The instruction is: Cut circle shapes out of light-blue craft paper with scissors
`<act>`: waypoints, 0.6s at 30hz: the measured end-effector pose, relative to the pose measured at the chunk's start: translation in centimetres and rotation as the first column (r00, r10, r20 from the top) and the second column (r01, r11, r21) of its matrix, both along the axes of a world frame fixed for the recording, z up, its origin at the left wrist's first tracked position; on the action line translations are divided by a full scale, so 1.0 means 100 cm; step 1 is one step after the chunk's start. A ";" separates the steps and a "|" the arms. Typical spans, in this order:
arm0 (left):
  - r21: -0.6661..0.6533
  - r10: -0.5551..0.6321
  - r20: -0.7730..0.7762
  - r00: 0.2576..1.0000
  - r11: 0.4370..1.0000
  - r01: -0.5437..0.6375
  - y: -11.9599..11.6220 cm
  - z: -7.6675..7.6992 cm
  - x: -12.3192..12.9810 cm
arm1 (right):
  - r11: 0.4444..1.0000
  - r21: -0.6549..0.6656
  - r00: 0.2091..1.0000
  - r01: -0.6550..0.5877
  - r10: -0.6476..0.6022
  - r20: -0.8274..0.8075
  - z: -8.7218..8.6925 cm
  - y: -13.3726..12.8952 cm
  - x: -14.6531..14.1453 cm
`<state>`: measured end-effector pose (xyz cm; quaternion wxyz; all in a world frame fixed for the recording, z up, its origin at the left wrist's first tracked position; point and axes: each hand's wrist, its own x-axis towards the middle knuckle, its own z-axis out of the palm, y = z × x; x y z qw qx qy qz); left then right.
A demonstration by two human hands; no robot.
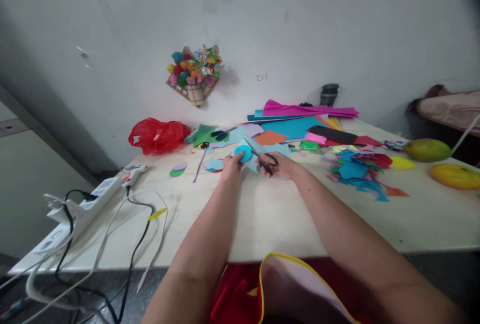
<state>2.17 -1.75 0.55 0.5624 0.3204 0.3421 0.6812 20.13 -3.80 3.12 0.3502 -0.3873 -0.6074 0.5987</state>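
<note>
My left hand [233, 164] pinches a bright blue paper circle [243, 153] together with a pale blue sheet of paper [252, 165] behind it. Black-handled scissors [267, 163] are in my right hand [281, 165], fingers through the loops. Their blades point up and left, against the pale blue paper near the circle's right side. Just left of my left hand lie light blue paper circles [213, 164]. Farther left, a lilac circle [180, 166] overlaps a green circle [176, 173].
A pile of paper scraps [352, 169] and two mangoes [427, 149] lie right. Behind are coloured sheets [296, 126], a black phone-like slab [332, 134], other scissors [221, 135] and a red plastic bag [157, 135]. A power strip [86, 206] with cables stands left.
</note>
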 end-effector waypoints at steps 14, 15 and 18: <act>0.013 0.020 0.023 1.000 1.000 -0.020 0.003 -0.004 0.001 | 0.998 -0.005 0.998 0.066 -0.066 -0.012 -0.001 -0.001 -0.007; 0.014 0.025 0.022 0.999 1.000 -0.025 0.003 -0.004 0.001 | 0.998 -0.006 0.997 0.070 -0.070 -0.011 0.000 -0.002 -0.008; 0.011 0.031 0.018 0.999 0.999 -0.032 0.004 -0.005 0.002 | 0.997 -0.005 0.997 0.079 -0.079 -0.006 0.002 -0.003 -0.009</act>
